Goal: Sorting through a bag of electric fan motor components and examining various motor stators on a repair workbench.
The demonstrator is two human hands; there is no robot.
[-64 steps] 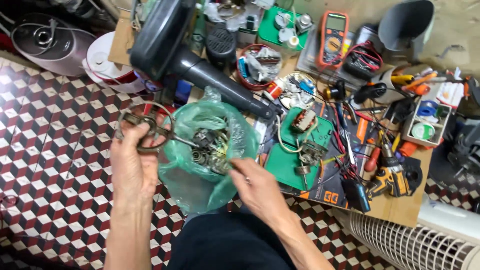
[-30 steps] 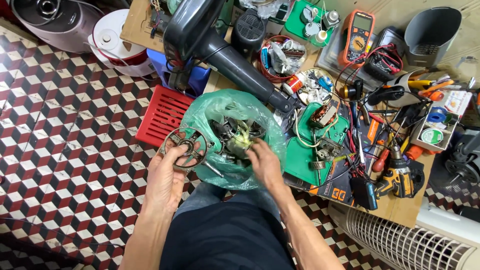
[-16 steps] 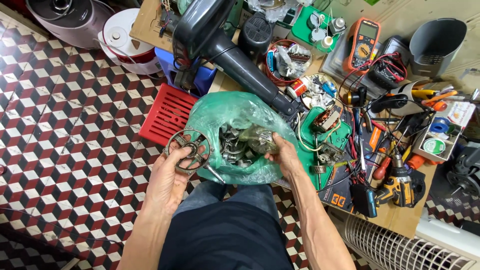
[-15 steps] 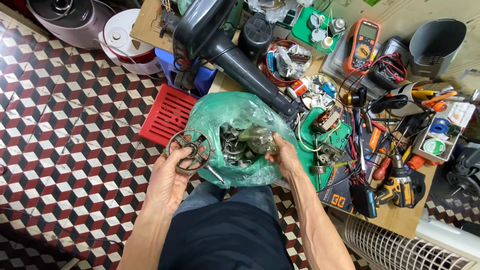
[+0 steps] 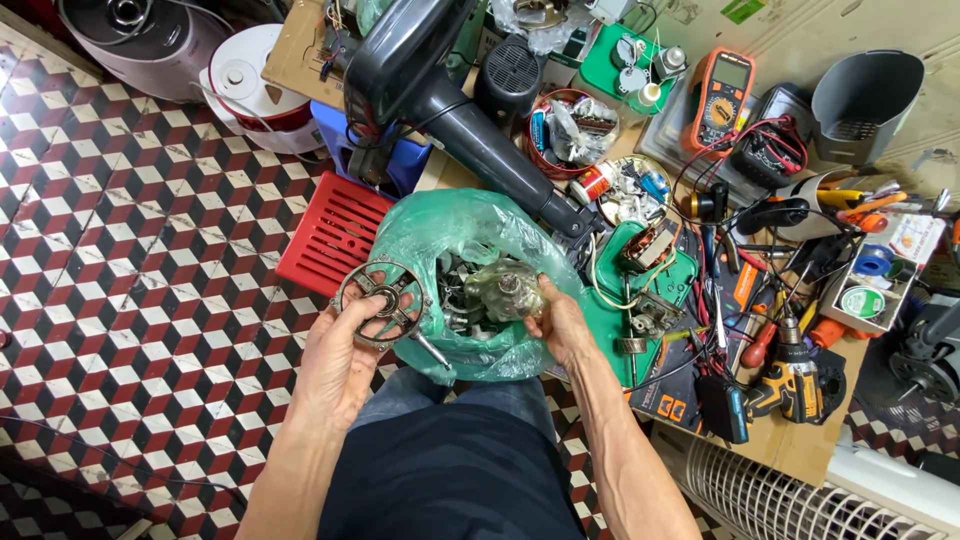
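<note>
My left hand [image 5: 340, 360] grips a round grey metal motor end-cover with spokes [image 5: 382, 300], holding it at the left edge of a green plastic bag [image 5: 470, 225]. The bag lies open on my lap and holds several metal motor parts. My right hand [image 5: 562, 325] reaches into the bag from the right and holds a grimy round metal part [image 5: 503, 290] just above the other pieces. A thin metal rod [image 5: 432, 352] sticks out below the end-cover.
A dark grey fan stand [image 5: 450, 95] lies across the cluttered work board behind the bag. A red plastic grille [image 5: 335, 235] lies on the tiled floor to the left. An orange multimeter [image 5: 718, 95], a cordless drill [image 5: 790, 380], screwdrivers and green trays crowd the right.
My right hand has dug into the bag and lifted a round metal part. My left hand keeps holding the end-cover. The view has shifted slightly.
</note>
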